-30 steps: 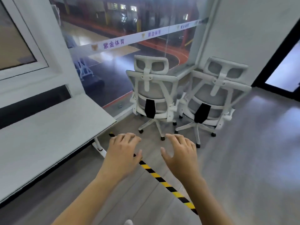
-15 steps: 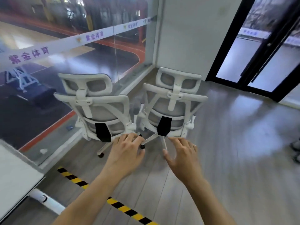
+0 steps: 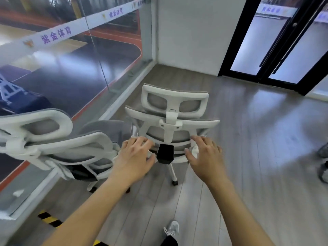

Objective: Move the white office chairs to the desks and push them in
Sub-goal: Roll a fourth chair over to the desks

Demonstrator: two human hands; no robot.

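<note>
Two white office chairs with grey mesh backs stand by the glass wall, their backs towards me. The right chair (image 3: 173,110) is straight ahead; the left chair (image 3: 53,137) is beside it, close to the glass. My left hand (image 3: 135,155) and my right hand (image 3: 205,154) hover with spread fingers at either side of the right chair's lower back, flanking its black lumbar block (image 3: 165,154). Both hands hold nothing; whether the fingertips touch the frame is unclear.
A glass wall (image 3: 88,59) runs along the left, a white wall and black-framed glass doors (image 3: 276,43) stand behind the chairs. Yellow-black floor tape (image 3: 49,219) lies at lower left. My shoe (image 3: 171,228) is below. Dark chair wheels (image 3: 323,162) show at the right edge. No desk is in view.
I have walked up to the chairs and turned right; the desk has left the view. Both hands have reached forward to the right chair's back.
</note>
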